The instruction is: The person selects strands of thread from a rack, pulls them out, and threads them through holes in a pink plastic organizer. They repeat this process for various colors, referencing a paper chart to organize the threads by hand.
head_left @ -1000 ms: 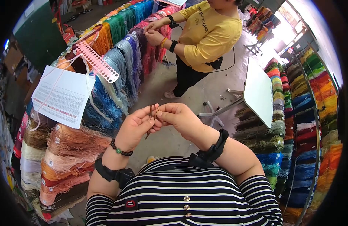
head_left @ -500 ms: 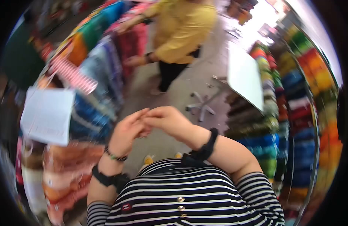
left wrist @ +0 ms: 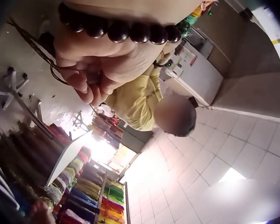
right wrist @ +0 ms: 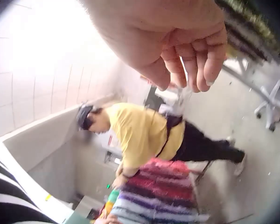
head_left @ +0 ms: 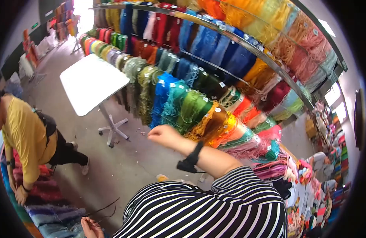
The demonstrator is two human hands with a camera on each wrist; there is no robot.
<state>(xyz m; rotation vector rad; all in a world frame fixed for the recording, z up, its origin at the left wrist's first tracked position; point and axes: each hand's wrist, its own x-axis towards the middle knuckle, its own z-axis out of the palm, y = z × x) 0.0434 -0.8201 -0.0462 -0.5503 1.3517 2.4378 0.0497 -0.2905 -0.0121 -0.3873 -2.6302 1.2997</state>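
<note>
At the bottom left of the head view, my left hand [head_left: 91, 228] is partly cut off by the frame edge, with thin dark cords [head_left: 107, 207] trailing from it. The left wrist view shows this hand [left wrist: 100, 67] with curled fingers pinching the brown cords [left wrist: 35, 45], which stretch out to the upper left. My right hand [head_left: 166, 137] is held out over the floor, apart from the left one. In the right wrist view its fingers hang loosely bent from the hand [right wrist: 177, 42], and nothing is seen between them.
Racks of coloured thread hanks [head_left: 194, 109] run along the right behind my right hand. A white-topped table [head_left: 93, 81] on a wheeled base stands left of centre. A person in a yellow top [head_left: 30, 135] is at the left, beside more hanks [head_left: 58, 220].
The view has swung right toward the racks. My hands, together before, are now apart: the left at lower left with the cords, the right out in front, no longer on them.
</note>
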